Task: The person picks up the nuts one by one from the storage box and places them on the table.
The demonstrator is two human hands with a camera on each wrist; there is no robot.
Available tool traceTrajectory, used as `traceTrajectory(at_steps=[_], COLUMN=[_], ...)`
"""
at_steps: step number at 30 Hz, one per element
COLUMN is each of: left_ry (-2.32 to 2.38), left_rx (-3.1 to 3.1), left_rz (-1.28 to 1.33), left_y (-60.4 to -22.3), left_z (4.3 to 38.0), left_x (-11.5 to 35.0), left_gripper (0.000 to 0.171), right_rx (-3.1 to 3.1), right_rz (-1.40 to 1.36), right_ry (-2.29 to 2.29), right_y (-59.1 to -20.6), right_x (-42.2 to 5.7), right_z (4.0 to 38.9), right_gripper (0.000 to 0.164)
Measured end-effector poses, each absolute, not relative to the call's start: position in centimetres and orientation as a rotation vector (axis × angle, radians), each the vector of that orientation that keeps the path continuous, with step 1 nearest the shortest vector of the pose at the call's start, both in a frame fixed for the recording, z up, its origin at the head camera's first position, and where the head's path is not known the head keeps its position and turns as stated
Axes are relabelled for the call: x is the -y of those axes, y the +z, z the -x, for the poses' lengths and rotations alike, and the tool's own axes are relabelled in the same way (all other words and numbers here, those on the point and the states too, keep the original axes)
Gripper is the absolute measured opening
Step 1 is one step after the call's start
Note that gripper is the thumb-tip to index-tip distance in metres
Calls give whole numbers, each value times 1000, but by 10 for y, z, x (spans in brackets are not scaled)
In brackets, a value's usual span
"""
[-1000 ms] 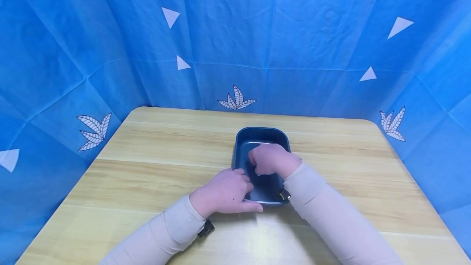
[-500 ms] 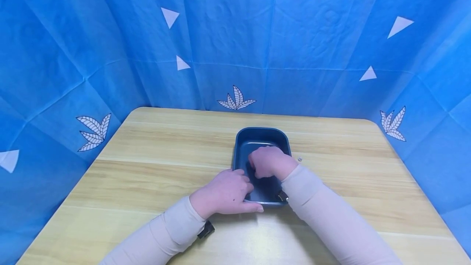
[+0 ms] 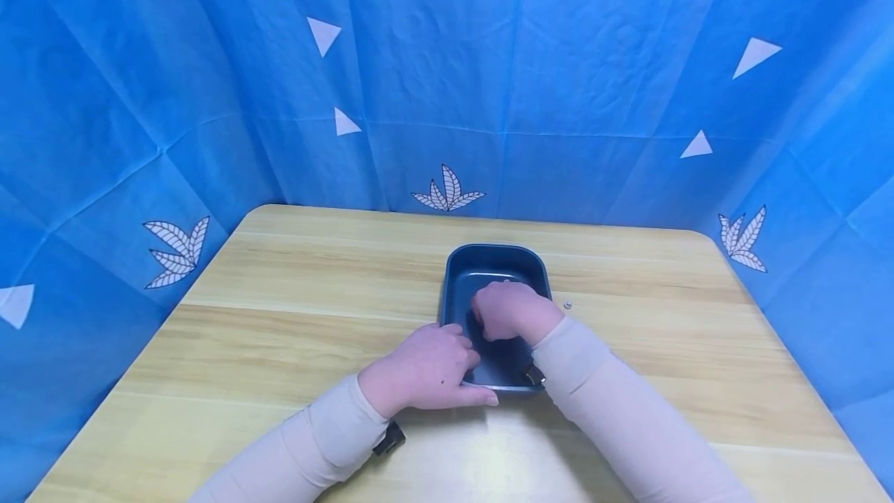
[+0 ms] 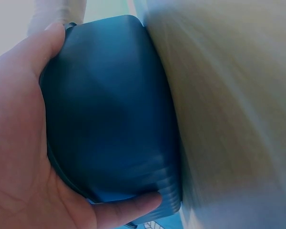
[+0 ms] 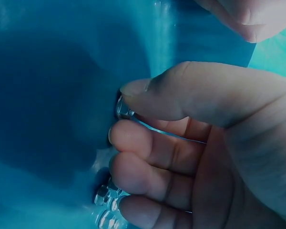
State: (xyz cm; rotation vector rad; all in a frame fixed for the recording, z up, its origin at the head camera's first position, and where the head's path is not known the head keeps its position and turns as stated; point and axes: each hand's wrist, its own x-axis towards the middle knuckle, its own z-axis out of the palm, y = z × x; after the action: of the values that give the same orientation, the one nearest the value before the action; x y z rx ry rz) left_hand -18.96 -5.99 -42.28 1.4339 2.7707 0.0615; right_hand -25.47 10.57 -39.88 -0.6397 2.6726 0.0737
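A dark blue rectangular tray (image 3: 457, 286) with rounded corners stands on the table, seen from outside in the left wrist view. My left hand (image 3: 426, 367) grips its near left corner, fingers curled over the rim and thumb along the near edge. My right hand (image 3: 513, 309) reaches down inside it, fingers curled. In the right wrist view, the thumb and curled fingers close about a small shiny metal nut (image 5: 124, 109) near the tray floor. Several more metal nuts (image 5: 107, 217) lie below the fingertips, partly hidden by them.
One small metal piece (image 3: 567, 305), like a nut, lies on the wooden table (image 3: 314, 270) just right of the tray. A blue curtain (image 3: 594, 60) with white leaf and triangle patterns hangs behind the table and along both sides.
My right hand has shifted slightly towards me inside the tray, and the small piece on the table now shows beyond the wrist. The left hand keeps its hold on the tray.
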Motion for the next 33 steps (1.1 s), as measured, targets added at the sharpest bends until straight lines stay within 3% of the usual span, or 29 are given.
traceTrajectory(at_steps=[9,33], left_ry=[50,98], left_rx=[-2771,-2757], left_rz=[-1444,-1448], left_y=[-422,-425], left_z=[190,191], left_x=[59,60], left_gripper=[64,63], right_rx=[-2689,-2786], right_rz=[664,713], right_ry=[70,-244], right_y=[-401,-371], right_x=[-108,-125], right_z=[256,261], right_gripper=[20,13])
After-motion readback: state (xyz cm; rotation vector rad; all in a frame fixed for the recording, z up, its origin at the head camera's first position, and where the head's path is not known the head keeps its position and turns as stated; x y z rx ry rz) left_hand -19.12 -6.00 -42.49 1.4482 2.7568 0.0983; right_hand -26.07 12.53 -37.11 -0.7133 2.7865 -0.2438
